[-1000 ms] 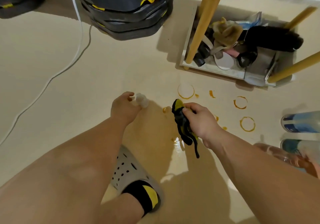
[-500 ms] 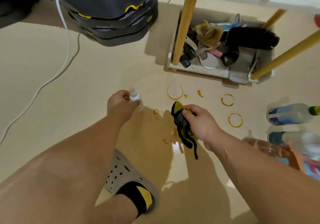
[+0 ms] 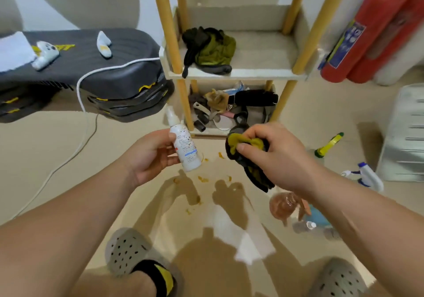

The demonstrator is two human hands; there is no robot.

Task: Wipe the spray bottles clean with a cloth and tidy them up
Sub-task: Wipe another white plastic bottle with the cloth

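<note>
Grey perforated clogs stand on the glossy beige floor, where orange stains dot the wet patch. Half a second ago the left hand was low by the floor; now the left hand is raised, palm towards the camera, thumb and fingers curled round the middle of the small white spray bottle. This plastic cylinder, speckled with dark spots, points its nozzle up and leans slightly left. The right hand has risen too; its curled fingers pinch the bunched black-and-yellow cloth, soft and creased, its tail hanging below. The cloth sits just beside the bottle, not touching. Other spray bottles lie on the floor to the right. Beyond, the rack with round wooden posts now shows a shelf of crumpled fabric, and a red fire extinguisher has come into view.
</note>
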